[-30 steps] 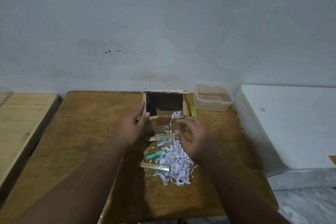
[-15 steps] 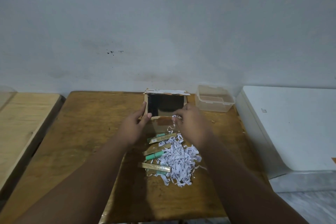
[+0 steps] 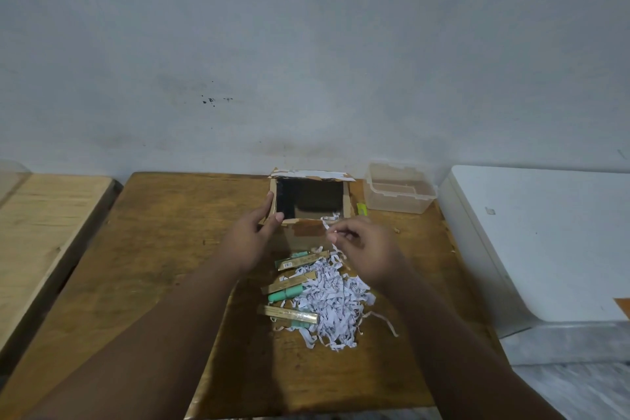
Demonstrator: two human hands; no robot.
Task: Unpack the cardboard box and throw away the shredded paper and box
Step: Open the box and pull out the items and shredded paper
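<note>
An open cardboard box (image 3: pixel 347 205) stands at the far edge of the wooden table (image 3: pixel 160 249), its inside dark. My left hand (image 3: pixel 251 238) grips the box's near left corner, thumb over the rim. In front of the box my right hand (image 3: pixel 366 246) pinches a few strips of shredded paper that trail down from its fingers. A heap of white shredded paper (image 3: pixel 332 300) lies on the table below that hand. Beside the heap lie several gold slim packets (image 3: pixel 288 313) and green tubes (image 3: pixel 284 293).
A clear plastic container (image 3: pixel 399 188) stands right of the box, with a small yellow-green item (image 3: pixel 362 209) between them. A white appliance (image 3: pixel 545 242) adjoins the table on the right, a lighter wooden table (image 3: pixel 41 222) on the left. The wall is directly behind.
My right hand reached to the box's front rim, then drew back toward me holding a few paper strips. My left hand stayed on the box corner.
</note>
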